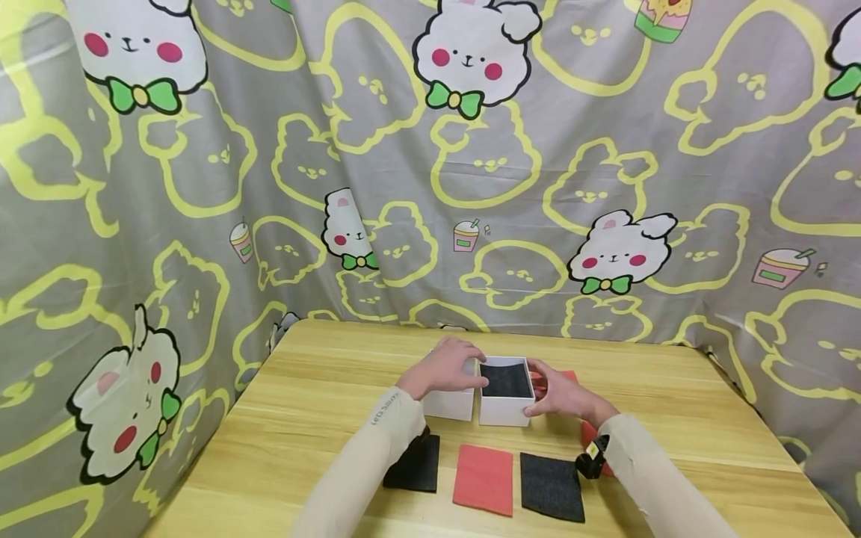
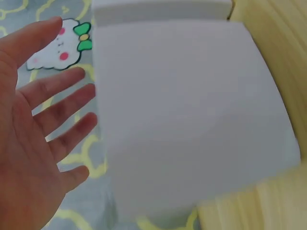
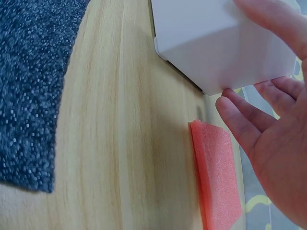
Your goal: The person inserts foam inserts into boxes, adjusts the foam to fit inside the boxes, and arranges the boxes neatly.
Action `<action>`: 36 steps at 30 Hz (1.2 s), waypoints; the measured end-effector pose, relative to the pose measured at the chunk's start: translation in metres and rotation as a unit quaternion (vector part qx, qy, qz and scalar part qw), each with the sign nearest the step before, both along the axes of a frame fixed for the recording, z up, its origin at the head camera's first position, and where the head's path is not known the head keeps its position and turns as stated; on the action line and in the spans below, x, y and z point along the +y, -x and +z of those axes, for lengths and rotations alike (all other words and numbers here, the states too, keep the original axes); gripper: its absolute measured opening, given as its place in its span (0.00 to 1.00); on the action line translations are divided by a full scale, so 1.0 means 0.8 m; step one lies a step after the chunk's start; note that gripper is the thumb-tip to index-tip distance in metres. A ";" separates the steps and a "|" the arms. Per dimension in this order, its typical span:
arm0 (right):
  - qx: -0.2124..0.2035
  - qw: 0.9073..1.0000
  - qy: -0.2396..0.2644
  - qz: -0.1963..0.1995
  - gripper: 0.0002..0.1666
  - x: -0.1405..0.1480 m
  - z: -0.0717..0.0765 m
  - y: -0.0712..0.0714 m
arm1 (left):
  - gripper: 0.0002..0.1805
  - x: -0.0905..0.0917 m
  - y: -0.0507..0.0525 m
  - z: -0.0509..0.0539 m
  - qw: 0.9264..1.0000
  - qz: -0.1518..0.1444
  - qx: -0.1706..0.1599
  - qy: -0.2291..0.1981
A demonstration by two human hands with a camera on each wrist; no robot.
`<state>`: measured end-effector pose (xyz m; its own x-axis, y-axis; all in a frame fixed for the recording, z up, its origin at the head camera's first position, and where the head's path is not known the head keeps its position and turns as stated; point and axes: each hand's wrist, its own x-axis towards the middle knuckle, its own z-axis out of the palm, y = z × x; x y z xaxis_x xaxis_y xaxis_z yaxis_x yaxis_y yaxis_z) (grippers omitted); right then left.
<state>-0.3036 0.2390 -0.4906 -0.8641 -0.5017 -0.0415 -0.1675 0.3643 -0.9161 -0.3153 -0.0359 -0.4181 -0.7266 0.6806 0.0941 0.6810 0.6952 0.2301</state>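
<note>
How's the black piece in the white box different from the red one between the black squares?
The boxed piece is black; the front piece is red. The boxed piece sits inside the white box; the front piece lies flat on the table. Each is plain-coloured.

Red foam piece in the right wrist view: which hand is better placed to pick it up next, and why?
Probably the right hand: it is close beside the red foam piece, whereas the left hand is across the white box that holds a black sheet.
</note>
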 end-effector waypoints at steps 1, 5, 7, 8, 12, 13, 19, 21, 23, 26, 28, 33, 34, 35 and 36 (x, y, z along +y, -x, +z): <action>0.002 1.000 -0.001 0.000 0.63 0.000 0.000 0.000 | 0.25 -0.007 0.000 0.001 1.000 -0.002 -0.001 -0.005; 0.001 1.000 0.002 -0.001 0.64 -0.001 0.000 0.000 | 0.28 -0.038 -0.003 0.001 0.999 0.000 -0.015 -0.028; 0.000 1.000 0.003 0.000 0.65 -0.001 0.001 0.001 | 0.29 -0.056 -0.006 0.001 0.999 0.007 -0.028 -0.045; 0.001 1.000 0.002 0.001 0.65 -0.001 0.001 0.001 | 0.31 -0.065 -0.008 0.001 0.998 0.014 -0.038 -0.053; 0.006 1.000 -0.007 -0.002 0.65 -0.001 0.002 0.001 | 0.35 -0.099 -0.017 -0.003 0.993 0.038 -0.070 -0.087; 0.006 1.000 -0.009 -0.003 0.65 -0.001 0.002 0.001 | 0.35 -0.107 -0.020 -0.004 0.992 0.046 -0.077 -0.093; 0.010 1.000 -0.013 0.000 0.65 -0.001 0.002 0.000 | 0.37 -0.144 -0.036 -0.017 0.989 0.075 -0.094 -0.086; 0.010 1.000 -0.011 0.002 0.65 -0.001 0.002 -0.001 | 0.38 -0.153 -0.043 -0.021 0.989 0.077 -0.101 -0.078; 0.006 1.000 -0.006 0.003 0.64 -0.003 0.006 -0.004 | 0.38 -0.160 -0.049 -0.026 0.989 0.077 -0.105 -0.071; 0.003 1.000 0.002 0.006 0.64 -0.003 0.008 -0.006 | 0.37 -0.169 -0.057 -0.036 0.989 0.074 -0.110 -0.065; 0.001 1.000 0.003 0.004 0.64 -0.003 0.008 -0.006 | 0.36 -0.173 -0.061 -0.043 0.989 0.072 -0.115 -0.063; 0.002 1.000 -0.001 0.001 0.64 -0.002 0.004 -0.003 | 0.40 -0.173 -0.076 -0.059 0.989 0.051 -0.136 -0.033; 0.003 1.000 -0.003 0.000 0.64 -0.002 0.004 -0.003 | 0.42 -0.172 -0.079 -0.061 0.989 0.044 -0.139 -0.024; 0.001 1.000 -0.004 -0.003 0.64 -0.002 0.004 -0.003 | 0.44 -0.171 -0.081 -0.064 0.989 0.037 -0.141 -0.017; 0.000 1.000 -0.006 -0.005 0.64 -0.002 0.004 -0.003 | 0.45 -0.169 -0.084 -0.066 0.989 0.031 -0.144 -0.011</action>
